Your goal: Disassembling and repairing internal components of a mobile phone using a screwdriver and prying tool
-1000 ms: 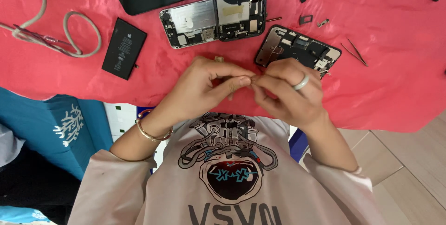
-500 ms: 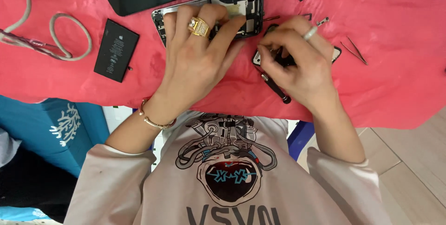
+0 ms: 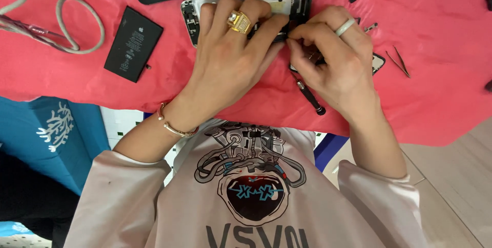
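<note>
Head view, left hand: the left hand [image 3: 230,58] lies over the opened phone [image 3: 197,12] on the red cloth [image 3: 435,99], fingers curled, thumb and forefinger pressed on a dark part at the phone's edge. Half a second ago it lay flat across the phone; now its fingertips have drawn in toward the right hand.
Head view, right hand: the right hand [image 3: 335,58] has come up from the second phone [image 3: 379,62] and meets the left hand, fingertips pinched on something small; what it is I cannot tell.
Screwdriver: the dark screwdriver [image 3: 310,94] sticks out under the right hand, tip toward the phone; whether it is gripped or only lies beneath the palm is unclear.
Change: a second ago both hands were off the cloth, close to the chest; now they work together at the opened phone's frame.
Meaning: the work seems to have moved from handling a small piece to seating or loosening it in the phone.
Around: battery [image 3: 133,43] lies left, tweezers [image 3: 398,62] right, a grey cable [image 3: 82,38] far left.
</note>
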